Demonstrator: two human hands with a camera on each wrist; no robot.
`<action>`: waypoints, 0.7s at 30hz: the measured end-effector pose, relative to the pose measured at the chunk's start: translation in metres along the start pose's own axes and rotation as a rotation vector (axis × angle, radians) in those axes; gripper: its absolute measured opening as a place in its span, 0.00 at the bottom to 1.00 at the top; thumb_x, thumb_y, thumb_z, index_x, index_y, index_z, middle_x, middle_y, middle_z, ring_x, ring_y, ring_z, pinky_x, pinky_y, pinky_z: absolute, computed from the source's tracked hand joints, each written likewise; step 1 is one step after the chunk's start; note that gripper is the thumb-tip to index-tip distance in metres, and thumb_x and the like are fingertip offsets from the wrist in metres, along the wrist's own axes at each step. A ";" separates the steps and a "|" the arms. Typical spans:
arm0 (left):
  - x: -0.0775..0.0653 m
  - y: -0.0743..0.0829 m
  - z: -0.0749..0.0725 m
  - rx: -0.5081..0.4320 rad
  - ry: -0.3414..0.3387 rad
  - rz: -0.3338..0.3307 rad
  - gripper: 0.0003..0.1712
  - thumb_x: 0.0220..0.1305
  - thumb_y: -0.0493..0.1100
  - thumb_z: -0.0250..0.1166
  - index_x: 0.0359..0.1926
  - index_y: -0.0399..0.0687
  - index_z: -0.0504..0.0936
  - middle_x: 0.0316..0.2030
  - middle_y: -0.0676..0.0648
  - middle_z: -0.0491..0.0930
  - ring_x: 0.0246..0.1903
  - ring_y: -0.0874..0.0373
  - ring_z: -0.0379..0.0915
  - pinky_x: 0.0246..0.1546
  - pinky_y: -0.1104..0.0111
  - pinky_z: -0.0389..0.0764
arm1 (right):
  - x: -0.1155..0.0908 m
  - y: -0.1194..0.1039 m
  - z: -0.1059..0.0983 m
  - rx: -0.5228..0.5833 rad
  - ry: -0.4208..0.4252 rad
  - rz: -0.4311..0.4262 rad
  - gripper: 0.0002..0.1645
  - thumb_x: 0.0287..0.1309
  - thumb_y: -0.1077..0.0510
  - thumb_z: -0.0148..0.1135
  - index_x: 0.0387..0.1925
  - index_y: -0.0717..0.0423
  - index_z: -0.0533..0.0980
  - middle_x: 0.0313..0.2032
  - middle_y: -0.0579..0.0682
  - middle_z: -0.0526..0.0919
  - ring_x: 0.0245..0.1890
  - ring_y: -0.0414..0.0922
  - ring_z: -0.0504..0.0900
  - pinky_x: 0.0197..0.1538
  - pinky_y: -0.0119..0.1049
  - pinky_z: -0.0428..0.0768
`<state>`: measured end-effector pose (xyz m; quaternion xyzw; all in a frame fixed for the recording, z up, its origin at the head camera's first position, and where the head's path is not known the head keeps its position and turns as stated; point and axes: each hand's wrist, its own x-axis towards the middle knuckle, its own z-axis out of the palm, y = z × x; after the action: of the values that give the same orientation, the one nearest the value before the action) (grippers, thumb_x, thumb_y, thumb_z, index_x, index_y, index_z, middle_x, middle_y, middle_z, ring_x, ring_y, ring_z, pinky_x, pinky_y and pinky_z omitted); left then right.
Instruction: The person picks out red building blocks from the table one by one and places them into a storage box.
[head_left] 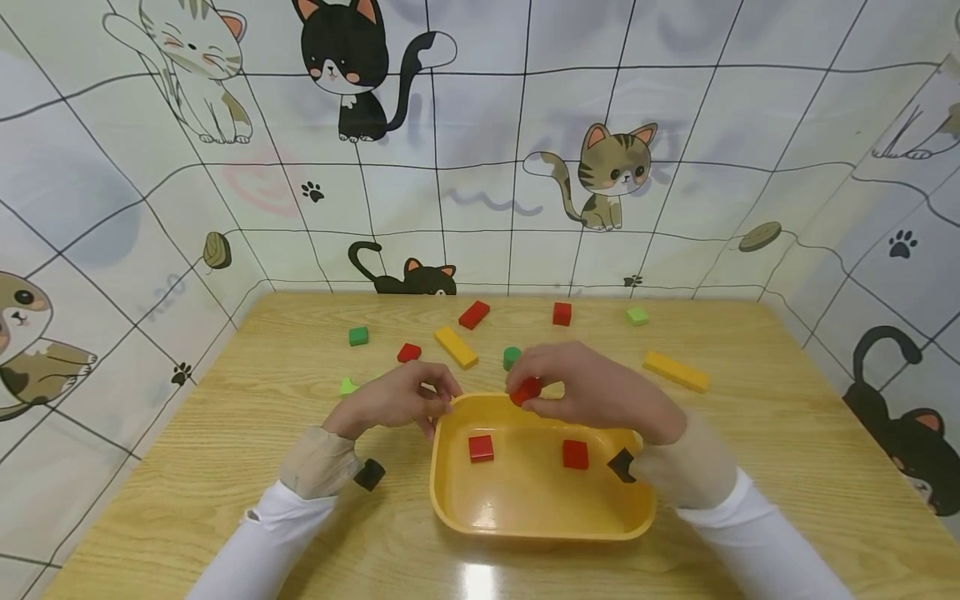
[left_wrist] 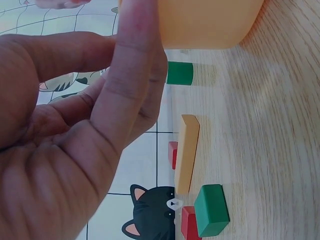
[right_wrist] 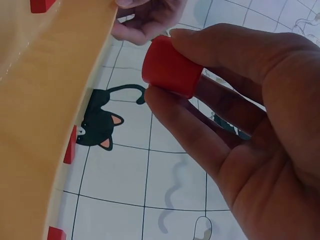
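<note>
The head view shows the right hand [head_left: 592, 387] pinching a red cylinder [head_left: 526, 392] over the far rim of the yellow bin [head_left: 540, 508], which holds two red blocks [head_left: 481, 448]. In the left wrist view, the left hand's [left_wrist: 75, 120] bent fingers meet the bin's wall, their grip unclear. In the right wrist view, thumb and fingers are parted by the cylinder's width.

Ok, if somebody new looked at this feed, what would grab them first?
Probably the yellow tray at the middle of the table, with two red blocks lying in it. Next, the red cylinder that the right hand pinches by the tray's far rim. Behind the table, big cartoon cats on the grid-lined backdrop stand out too.
</note>
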<state>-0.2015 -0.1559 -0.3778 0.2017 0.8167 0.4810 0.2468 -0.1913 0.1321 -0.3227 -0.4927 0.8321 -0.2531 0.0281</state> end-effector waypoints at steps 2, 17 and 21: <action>0.000 0.000 0.000 -0.001 0.001 -0.005 0.08 0.67 0.30 0.59 0.46 0.35 0.78 0.39 0.39 0.75 0.28 0.49 0.81 0.32 0.52 0.87 | 0.001 -0.002 0.003 0.021 -0.036 0.031 0.10 0.58 0.59 0.69 0.41 0.44 0.81 0.40 0.36 0.81 0.40 0.33 0.78 0.47 0.30 0.83; 0.000 0.001 0.000 0.005 -0.002 -0.017 0.08 0.67 0.30 0.59 0.46 0.37 0.78 0.39 0.39 0.75 0.28 0.49 0.81 0.33 0.52 0.86 | 0.008 -0.008 0.021 0.023 -0.206 0.132 0.10 0.56 0.61 0.69 0.36 0.41 0.80 0.35 0.37 0.80 0.36 0.39 0.77 0.43 0.30 0.82; -0.001 0.001 -0.001 -0.002 -0.009 -0.011 0.08 0.67 0.30 0.59 0.46 0.36 0.78 0.39 0.38 0.75 0.27 0.49 0.81 0.34 0.50 0.86 | 0.010 -0.007 0.028 -0.003 -0.227 0.137 0.11 0.55 0.61 0.70 0.34 0.41 0.81 0.33 0.37 0.79 0.36 0.39 0.76 0.42 0.34 0.83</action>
<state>-0.2015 -0.1564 -0.3768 0.1990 0.8161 0.4798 0.2532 -0.1827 0.1099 -0.3422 -0.4602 0.8557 -0.1918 0.1386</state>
